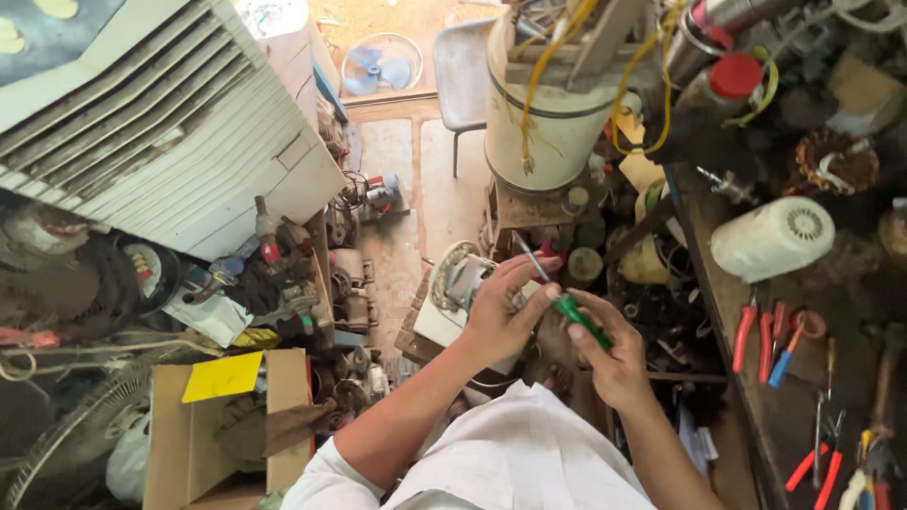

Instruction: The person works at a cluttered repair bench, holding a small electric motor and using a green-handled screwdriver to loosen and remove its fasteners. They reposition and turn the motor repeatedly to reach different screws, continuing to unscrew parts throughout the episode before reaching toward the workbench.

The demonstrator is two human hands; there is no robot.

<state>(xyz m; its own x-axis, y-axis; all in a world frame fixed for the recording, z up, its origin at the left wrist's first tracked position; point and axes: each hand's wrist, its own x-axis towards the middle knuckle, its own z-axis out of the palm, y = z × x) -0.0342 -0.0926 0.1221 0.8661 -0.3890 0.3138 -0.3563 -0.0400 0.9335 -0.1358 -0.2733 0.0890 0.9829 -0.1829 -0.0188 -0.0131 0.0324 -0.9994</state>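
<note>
Green plastic-handled screwdriver with thin steel shaft: right hand clenched round its handle, left hand pinching the shaft.

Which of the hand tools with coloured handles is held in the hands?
The green-handled screwdriver, gripped by the right hand; the red and blue-handled tools lie on the bench.

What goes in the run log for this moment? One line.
left hand: touching screwdriver shaft | right hand: gripping green-handled screwdriver | below: small motor unit | setting: cluttered workshop
</note>
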